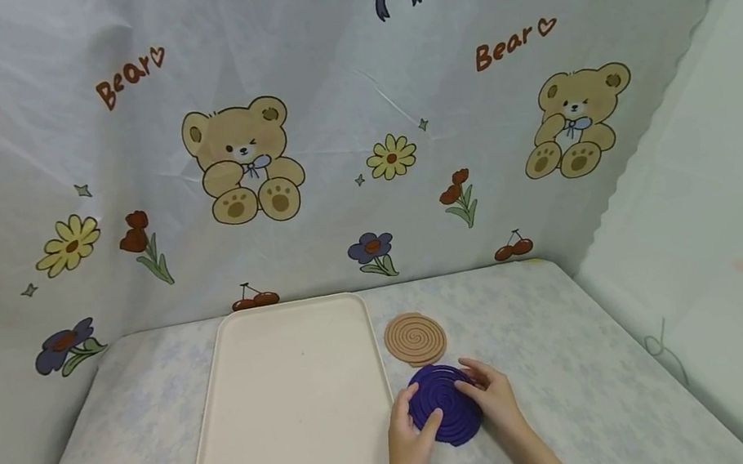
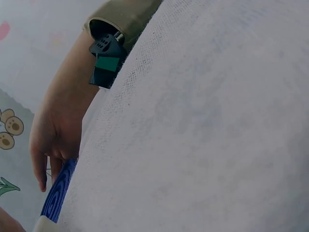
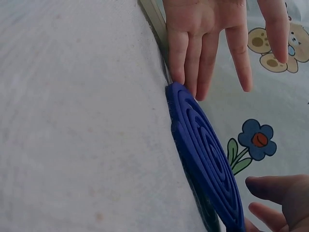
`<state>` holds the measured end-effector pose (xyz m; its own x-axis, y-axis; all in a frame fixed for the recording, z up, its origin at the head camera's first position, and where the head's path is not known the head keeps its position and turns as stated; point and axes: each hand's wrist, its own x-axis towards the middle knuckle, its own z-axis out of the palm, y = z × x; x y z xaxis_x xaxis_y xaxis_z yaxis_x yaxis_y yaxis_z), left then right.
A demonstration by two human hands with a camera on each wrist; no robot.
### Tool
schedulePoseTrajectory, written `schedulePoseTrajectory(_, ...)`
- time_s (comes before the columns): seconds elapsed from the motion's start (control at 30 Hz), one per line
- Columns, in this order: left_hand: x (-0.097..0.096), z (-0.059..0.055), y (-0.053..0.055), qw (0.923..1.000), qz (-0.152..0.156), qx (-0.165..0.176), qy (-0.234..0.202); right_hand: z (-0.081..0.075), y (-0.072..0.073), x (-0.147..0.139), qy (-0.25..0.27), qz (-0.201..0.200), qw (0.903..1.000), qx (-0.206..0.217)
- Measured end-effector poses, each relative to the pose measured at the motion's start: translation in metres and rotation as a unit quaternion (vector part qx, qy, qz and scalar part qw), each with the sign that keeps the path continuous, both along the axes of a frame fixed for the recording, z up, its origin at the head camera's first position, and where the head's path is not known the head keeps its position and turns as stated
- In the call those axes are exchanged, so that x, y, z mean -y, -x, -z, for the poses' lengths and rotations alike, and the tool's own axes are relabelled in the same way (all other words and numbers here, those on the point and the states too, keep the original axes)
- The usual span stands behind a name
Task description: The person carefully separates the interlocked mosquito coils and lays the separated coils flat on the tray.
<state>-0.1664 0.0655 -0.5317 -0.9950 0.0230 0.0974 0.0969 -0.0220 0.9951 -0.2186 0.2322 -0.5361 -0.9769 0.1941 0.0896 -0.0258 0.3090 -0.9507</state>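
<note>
A dark blue spiral disc [image 1: 450, 409] lies on the table between the hands, its coils slightly spread. The left hand [image 1: 408, 437] is at its left side, and in the right wrist view that hand's straight fingers [image 3: 207, 63] touch the disc's edge while thumb and index stay off it. At the disc's right side is the right hand [image 1: 497, 401]; its thumb [image 3: 265, 187] is raised clear of the coils, with another finger low by the rim. Just behind the blue disc lies a tan spiral disc [image 1: 415, 339], flat and tightly wound.
A cream tray [image 1: 299, 411] lies left of the discs, close beside the left hand. Pale mottled cloth covers the table [image 1: 594, 392]. A printed bear curtain [image 1: 310, 52] stands behind, and another white curtain [image 1: 725, 203] borders the right side.
</note>
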Motion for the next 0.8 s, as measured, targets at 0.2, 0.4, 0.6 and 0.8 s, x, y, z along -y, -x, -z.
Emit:
schedulePoseTrajectory(0.2, 0.001, -0.002, -0.002, 1.0, -0.007, 0.004, -0.006, -0.001, 0.0, 0.0, 0.031, -0.001, 0.9994, 0.014)
schedulePoseTrajectory(0.4, 0.001, -0.002, 0.0, 0.9997, -0.019, 0.009, -0.015, 0.001, 0.002, -0.001, 0.115, 0.003, 0.9929, 0.031)
schedulePoseTrajectory(0.6, 0.006, -0.005, 0.003, 0.9992, -0.026, 0.014, -0.026, -0.007, 0.002, 0.0, 0.189, -0.002, 0.9819, 0.018)
schedulePoseTrajectory(0.8, 0.017, -0.012, 0.015, 0.9987, -0.029, 0.006, -0.042, -0.022, 0.001, 0.002, 0.219, -0.001, 0.9752, 0.033)
